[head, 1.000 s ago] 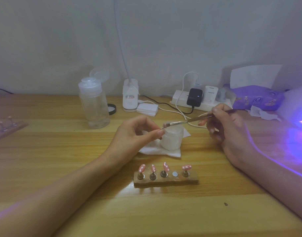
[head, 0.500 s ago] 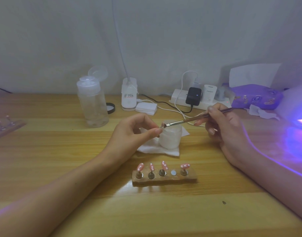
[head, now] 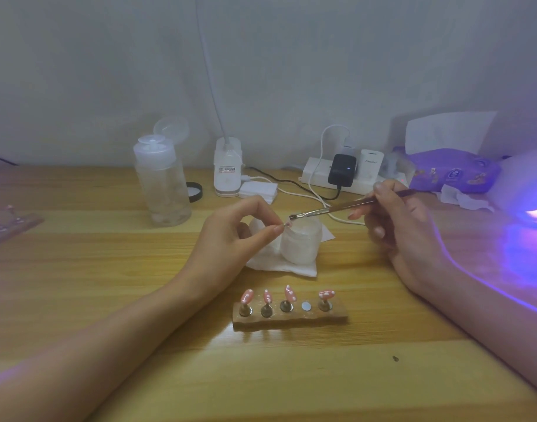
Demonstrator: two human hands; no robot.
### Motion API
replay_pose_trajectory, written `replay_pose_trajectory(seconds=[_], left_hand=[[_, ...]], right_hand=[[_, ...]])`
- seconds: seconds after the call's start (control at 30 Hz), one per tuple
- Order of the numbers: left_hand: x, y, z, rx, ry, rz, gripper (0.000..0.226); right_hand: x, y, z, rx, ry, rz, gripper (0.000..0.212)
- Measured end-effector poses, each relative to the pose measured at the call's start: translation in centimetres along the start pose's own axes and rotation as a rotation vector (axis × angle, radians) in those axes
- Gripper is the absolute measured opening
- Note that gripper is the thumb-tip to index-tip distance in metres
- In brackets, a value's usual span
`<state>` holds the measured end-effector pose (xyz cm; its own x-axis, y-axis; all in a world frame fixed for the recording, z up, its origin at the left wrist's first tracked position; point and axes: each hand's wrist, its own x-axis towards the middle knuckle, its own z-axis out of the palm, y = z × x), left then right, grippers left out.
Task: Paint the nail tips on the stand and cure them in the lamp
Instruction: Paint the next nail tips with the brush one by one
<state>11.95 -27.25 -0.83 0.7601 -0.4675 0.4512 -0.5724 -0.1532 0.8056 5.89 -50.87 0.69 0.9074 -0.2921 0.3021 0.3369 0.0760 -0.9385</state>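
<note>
Looking down from the head camera at a wooden table [head: 109, 269], several things are only partly seen. The curing lamp [head: 532, 181] at the far right is cut off by the frame edge; it shows as a white dome spilling violet light onto the wood. A second holder board [head: 8, 220] at the far left is also cut off and blurred. The neck of the desk lamp base [head: 227, 172] runs up out of the frame. The left hand [head: 230, 236] pinches a held nail tip [head: 287, 224], small and pink, between thumb and forefinger, and the fingertips hide most of it. The right hand [head: 404, 226] grips a thin brush [head: 337, 208] like a pen. Its bristles sit right at the pinched piece, above the mouth of a small white jar [head: 300, 243]. Whether bristles and tip touch is too small to tell, and the jar's contents cannot be made out. The jar stands on a folded white tissue [head: 288, 268]. Well to its left, a clear plastic bottle [head: 162, 184] stands with its flip cap open, and what it holds is unclear. Nearest the viewer, a wooden stand [head: 291, 316] carries four pink nail tips [head: 290, 293] with white dots on metal pegs. One bare round socket [head: 306, 306] lies between the third and fourth. A power strip [head: 315, 175] and a purple tissue pack [head: 452, 172] lie by the wall.
</note>
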Motion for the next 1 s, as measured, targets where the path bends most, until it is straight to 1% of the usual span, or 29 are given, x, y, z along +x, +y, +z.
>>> replay_pose_trajectory(seconds=[0.1, 0.2, 0.33, 0.4, 0.5, 0.63, 0.73, 0.8, 0.87, 0.93, 1.0], left_hand=[[-0.01, -0.04, 0.02, 0.013, 0.006, 0.008, 0.016], [-0.06, -0.03, 0.04, 0.016, 0.007, 0.011, 0.015], [-0.03, -0.02, 0.04, 0.009, 0.009, 0.007, 0.014], [-0.05, 0.0, 0.04, 0.006, 0.01, 0.005, 0.014], [-0.08, 0.02, 0.06, 0.015, 0.008, 0.015, 0.014], [-0.11, -0.04, 0.01, 0.008, 0.01, 0.012, 0.014], [-0.18, -0.02, 0.0, 0.005, 0.01, 0.012, 0.014], [-0.19, 0.01, 0.01, 0.006, 0.01, 0.013, 0.013], [-0.21, 0.0, -0.01, -0.002, 0.012, 0.009, 0.012], [-0.23, -0.04, -0.03, 0.0, 0.012, 0.004, 0.012], [-0.25, -0.05, -0.02, 0.003, 0.009, -0.001, 0.013]], right_hand=[[0.03, 0.2, 0.09, -0.052, 0.008, 0.015, 0.027], [0.07, 0.2, -0.04, -0.023, 0.051, 0.028, 0.026], [-0.09, 0.08, 0.12, -0.039, -0.011, 0.005, 0.029], [-0.05, 0.15, 0.14, -0.057, 0.014, 0.026, 0.028], [0.01, 0.05, 0.05, -0.022, 0.055, 0.034, 0.031], [-0.05, 0.05, 0.18, -0.04, 0.0, 0.03, 0.023], [0.04, 0.16, -0.1, -0.016, 0.056, 0.059, 0.023], [0.07, 0.06, -0.03, 0.009, 0.034, 0.051, 0.022], [0.03, 0.11, 0.12, -0.028, 0.001, 0.037, 0.025], [0.04, 0.25, 0.07, -0.044, 0.024, 0.049, 0.028], [-0.04, 0.19, -0.03, -0.029, 0.054, 0.05, 0.025]])
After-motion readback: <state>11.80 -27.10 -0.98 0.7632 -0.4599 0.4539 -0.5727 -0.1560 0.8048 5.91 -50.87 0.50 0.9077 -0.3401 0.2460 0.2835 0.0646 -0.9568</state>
